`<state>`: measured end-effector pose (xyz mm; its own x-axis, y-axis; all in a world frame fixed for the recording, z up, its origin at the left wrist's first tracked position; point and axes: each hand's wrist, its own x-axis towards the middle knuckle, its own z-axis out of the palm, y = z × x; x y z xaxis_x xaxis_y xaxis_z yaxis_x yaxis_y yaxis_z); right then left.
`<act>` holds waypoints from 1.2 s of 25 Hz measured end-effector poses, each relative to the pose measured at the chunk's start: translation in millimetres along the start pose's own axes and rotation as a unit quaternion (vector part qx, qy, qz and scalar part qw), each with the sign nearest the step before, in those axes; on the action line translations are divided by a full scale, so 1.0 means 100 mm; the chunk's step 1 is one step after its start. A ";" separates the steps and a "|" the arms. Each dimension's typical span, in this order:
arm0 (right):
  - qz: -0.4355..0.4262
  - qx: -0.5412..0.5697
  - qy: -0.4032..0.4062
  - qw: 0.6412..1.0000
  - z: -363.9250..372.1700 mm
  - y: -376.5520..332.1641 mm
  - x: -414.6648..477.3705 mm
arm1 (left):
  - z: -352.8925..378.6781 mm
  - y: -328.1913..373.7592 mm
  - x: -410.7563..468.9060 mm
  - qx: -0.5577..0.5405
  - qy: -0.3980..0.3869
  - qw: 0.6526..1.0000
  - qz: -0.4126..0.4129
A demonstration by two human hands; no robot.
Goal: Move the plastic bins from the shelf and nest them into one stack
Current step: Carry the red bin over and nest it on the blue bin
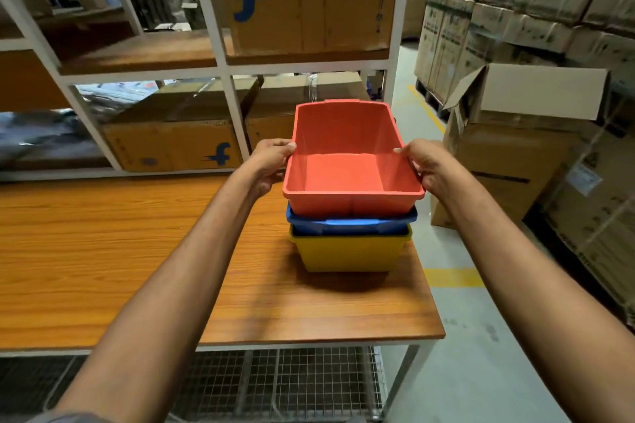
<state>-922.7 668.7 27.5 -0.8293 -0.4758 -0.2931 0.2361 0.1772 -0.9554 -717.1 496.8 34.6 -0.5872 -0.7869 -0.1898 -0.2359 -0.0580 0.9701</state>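
A red plastic bin (350, 161) sits uppermost in a stack of three near the right end of the wooden worktop (103, 251), its open top facing up and its inside bare. It is a plain rectangular tub with a flat floor, walls that taper inward toward the bottom, and a thick rolled rim. Its lower part is sunk into a blue bin (350, 221), of which only the rim band shows, and that in turn is nested in a yellow bin (348, 254) standing on the worktop. The red bin tilts slightly, its far end raised. The left hand (269, 163) grips the bin's left rim, thumb hooked over the edge and fingers underneath; the right hand (426, 165) clasps the right rim in the same way. Behind the worktop stands a white metal shelf (223, 69) holding taped cardboard boxes (309, 7).
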 end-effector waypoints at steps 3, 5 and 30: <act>0.010 -0.021 -0.013 1.000 -0.03 0.00 -0.04 | 0.02 -0.03 0.06 0.002 -0.001 1.000 -0.016; 0.016 -0.021 -0.017 1.000 -0.05 0.02 -0.03 | 0.01 -0.04 0.06 0.006 -0.003 1.000 -0.027; -0.431 -0.254 0.025 0.866 -0.22 0.66 -1.23 | 0.16 -0.64 -1.33 0.145 0.189 0.941 0.241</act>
<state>-816.0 757.8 1.8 -0.6106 -0.5839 0.5350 -0.7236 0.1371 -0.6764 -636.2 615.5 -4.2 -0.3760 -0.8441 0.3822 -0.2467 0.4888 0.8368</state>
